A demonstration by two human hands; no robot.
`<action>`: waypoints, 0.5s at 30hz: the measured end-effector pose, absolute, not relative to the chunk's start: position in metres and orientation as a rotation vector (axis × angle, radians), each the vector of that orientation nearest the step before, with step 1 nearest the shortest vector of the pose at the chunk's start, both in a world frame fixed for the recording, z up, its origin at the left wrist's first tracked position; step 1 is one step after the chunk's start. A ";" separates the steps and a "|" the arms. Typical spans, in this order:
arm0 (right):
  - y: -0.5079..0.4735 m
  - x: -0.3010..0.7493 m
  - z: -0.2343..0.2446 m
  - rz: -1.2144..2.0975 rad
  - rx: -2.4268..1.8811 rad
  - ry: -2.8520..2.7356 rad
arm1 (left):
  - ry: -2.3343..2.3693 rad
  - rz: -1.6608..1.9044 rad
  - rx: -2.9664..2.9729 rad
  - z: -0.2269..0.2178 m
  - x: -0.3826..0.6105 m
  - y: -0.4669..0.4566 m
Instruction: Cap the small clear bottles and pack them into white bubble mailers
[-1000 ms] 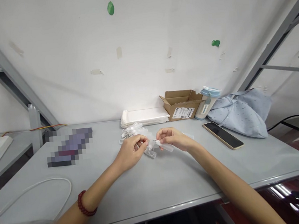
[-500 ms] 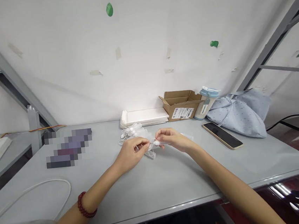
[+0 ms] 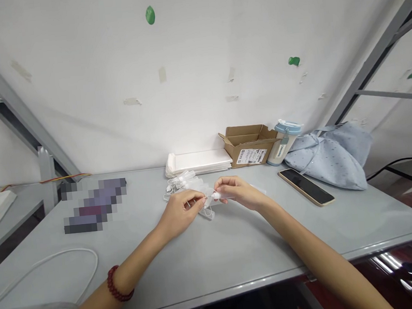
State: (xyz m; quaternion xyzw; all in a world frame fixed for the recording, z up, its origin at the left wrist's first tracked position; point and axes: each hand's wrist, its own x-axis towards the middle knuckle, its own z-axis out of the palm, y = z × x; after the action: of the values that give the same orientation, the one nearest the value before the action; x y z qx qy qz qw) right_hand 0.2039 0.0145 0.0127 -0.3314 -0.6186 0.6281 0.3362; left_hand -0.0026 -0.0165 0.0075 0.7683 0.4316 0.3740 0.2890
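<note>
Left hand [image 3: 181, 211] and right hand [image 3: 238, 193] meet low over the surface [image 3: 216, 265]. Both pinch 1 small white plastic part [image 3: 215, 196] between them, fingertips only, probably for control of so small a piece. Heap of clear packets [image 3: 184, 181] lies just beyond the left hand, within easy reach.

Bright even light, wall [image 3: 196, 126] glow strongest just above the white stack [image 3: 197, 161], edges bowed by wide angle, pixelated patch [image 3: 94, 205] left of the stack, small clear pieces [image 3: 210, 200] before it seemingly soft.

two hands: left hand [image 3: 181, 211], right hand [image 3: 239, 192]; one phone [image 3: 306, 186]; one box [image 3: 251, 146]; one cup [image 3: 284, 144]
</note>
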 end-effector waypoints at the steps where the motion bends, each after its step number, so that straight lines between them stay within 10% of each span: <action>1: 0.014 0.204 0.013 1.638 -0.866 -1.617 | 1.150 0.996 2.051 0.008 -0.003 -0.017; 15: 0.013 0.202 0.013 1.679 -0.848 -1.621 | 1.127 1.013 2.084 0.009 -0.003 -0.017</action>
State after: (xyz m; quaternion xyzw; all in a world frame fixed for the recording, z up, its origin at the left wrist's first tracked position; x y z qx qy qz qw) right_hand 0.2024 0.0132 0.0126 -0.3234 -0.6177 0.6398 0.3234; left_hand -0.0030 -0.0170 0.0091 0.7768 0.4199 0.3776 0.2787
